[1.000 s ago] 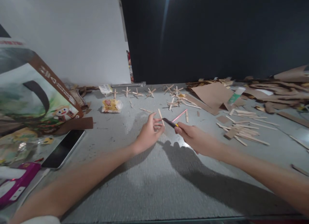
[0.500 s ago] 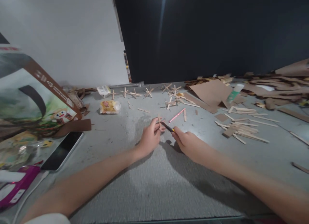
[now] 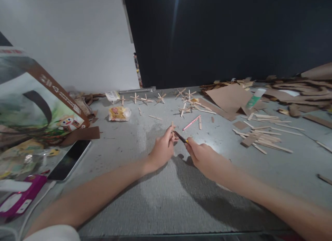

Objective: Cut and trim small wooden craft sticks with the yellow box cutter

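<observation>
Between its fingers my left hand (image 3: 163, 148) pinches a short wooden craft stick (image 3: 172, 126), held upright above the table. My right hand (image 3: 201, 151) is closed round the handle of a utility knife (image 3: 181, 136); a little yellow shows at the grip. The knife's dark blade points left and its tip meets or nearly meets the stick; exact contact is too small to tell. Just beyond the hands lie a pink patterned pencil (image 3: 191, 123) and another short craft stick piece (image 3: 200, 123).
Star-shaped stick pieces (image 3: 160, 98) stand along the back. Loose craft sticks (image 3: 267, 139), a glue stick (image 3: 255, 98) and cardboard (image 3: 224, 101) lie to the right. On the left are a phone (image 3: 70, 160), a printed bag (image 3: 38, 99), a magenta device (image 3: 24, 196) and a yellow packet (image 3: 119, 114).
Both hands keep their grips, with the knife still at the stick. The whole view has shifted slightly, so things appear a little further right.
</observation>
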### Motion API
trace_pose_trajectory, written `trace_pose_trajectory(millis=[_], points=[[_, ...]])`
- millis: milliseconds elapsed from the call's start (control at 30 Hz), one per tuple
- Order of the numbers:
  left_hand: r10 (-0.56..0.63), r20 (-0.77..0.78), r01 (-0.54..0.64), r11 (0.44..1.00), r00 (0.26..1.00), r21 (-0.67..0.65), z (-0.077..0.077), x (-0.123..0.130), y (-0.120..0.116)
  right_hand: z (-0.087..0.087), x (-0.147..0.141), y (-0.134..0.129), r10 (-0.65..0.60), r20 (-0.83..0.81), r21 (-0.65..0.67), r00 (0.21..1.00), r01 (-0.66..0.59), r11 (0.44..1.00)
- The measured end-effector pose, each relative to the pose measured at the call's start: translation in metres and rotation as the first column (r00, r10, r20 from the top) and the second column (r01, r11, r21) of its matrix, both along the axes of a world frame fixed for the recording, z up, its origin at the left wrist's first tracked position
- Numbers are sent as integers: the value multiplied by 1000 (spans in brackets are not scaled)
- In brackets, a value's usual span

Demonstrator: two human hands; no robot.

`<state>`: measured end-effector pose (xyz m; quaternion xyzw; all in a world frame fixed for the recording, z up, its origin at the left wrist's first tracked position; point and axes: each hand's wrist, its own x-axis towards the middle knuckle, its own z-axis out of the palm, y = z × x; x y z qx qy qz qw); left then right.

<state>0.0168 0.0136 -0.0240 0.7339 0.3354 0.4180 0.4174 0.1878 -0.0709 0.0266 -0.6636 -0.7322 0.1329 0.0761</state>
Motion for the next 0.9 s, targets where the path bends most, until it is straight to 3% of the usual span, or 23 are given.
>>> trace_pose_trajectory(millis=[233, 467, 700, 900], points=[[-35, 66, 41, 995, 997, -92, -3, 3, 0, 8, -4, 0, 7, 34, -52, 999, -5, 999], [32, -129, -17, 993, 991, 115, 0, -2, -4, 4, 4, -3, 18, 43, -42, 999, -16, 999], [-3, -77, -3, 997, 997, -82, 5, 1, -6, -8, 4, -1, 95, 4, -4, 996, -95, 996], [25, -177, -23, 1000, 984, 15, 6, -1, -2, 14, 4, 5, 68, 13, -31, 998, -68, 997]])
